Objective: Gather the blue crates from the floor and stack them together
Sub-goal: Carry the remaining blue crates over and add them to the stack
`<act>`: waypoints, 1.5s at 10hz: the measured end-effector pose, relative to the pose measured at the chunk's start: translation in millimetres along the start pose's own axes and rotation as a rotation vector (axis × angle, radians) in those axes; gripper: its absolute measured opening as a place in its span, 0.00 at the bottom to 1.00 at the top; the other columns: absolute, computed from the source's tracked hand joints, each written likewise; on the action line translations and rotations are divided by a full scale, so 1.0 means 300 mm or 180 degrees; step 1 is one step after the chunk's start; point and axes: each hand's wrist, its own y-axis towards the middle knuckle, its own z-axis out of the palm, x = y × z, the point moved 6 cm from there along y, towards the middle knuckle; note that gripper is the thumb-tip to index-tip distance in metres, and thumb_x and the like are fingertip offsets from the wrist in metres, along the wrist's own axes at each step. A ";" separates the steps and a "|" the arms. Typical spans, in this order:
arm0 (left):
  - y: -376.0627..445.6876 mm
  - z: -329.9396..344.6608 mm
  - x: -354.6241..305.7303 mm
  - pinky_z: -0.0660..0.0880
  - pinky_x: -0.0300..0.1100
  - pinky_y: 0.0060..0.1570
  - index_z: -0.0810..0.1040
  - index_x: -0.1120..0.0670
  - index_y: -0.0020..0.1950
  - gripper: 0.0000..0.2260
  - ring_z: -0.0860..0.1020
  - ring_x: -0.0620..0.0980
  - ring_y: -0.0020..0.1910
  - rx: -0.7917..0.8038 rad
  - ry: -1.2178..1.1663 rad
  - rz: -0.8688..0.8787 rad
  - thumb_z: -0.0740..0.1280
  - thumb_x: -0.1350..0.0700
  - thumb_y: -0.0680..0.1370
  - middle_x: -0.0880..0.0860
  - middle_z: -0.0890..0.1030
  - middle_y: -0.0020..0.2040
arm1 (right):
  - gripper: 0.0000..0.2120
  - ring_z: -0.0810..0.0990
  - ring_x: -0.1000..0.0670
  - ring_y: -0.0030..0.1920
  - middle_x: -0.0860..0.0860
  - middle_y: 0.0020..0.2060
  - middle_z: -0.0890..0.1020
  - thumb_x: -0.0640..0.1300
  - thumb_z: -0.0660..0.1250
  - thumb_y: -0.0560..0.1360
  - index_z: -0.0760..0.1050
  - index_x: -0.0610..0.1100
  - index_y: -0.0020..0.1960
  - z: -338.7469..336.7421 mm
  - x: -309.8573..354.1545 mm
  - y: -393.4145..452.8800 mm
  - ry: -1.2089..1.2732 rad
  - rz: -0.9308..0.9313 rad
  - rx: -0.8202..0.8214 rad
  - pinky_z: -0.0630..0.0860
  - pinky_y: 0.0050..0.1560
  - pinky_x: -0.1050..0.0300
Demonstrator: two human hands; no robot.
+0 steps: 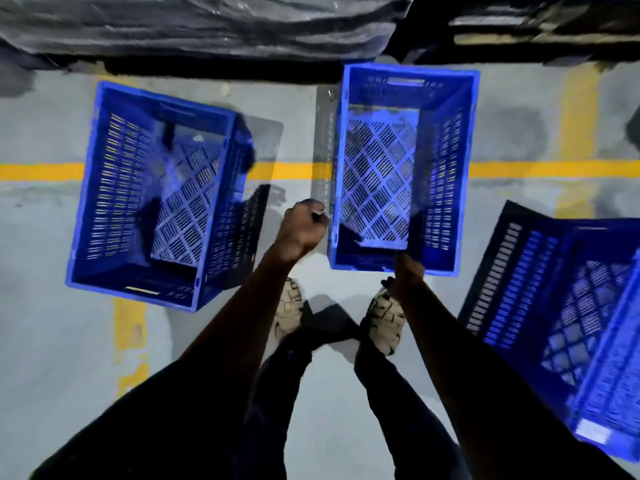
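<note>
A: Three blue crates, none stacked. The left crate and right crate sit tilted on the floor.
B: The middle crate?
A: Right hand grips its near rim; one-handed, it could twist and drop.
B: Left hand?
A: Fisted, empty, just beside it.

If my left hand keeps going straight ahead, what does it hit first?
Probably the grey floor between the left crate and the middle crate. The left hand is a closed fist beside the middle crate; depth is unclear.
</note>
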 end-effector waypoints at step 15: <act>-0.858 0.038 -0.189 0.75 0.53 0.61 0.71 0.62 0.66 0.22 0.79 0.61 0.61 -0.0424 -0.0781 -0.0529 0.71 0.56 0.76 0.63 0.79 0.62 | 0.23 0.71 0.50 0.30 0.50 0.33 0.75 0.43 0.69 0.58 0.71 0.36 0.50 -0.833 0.008 -0.904 0.1339 -0.1334 -0.1284 0.71 0.35 0.54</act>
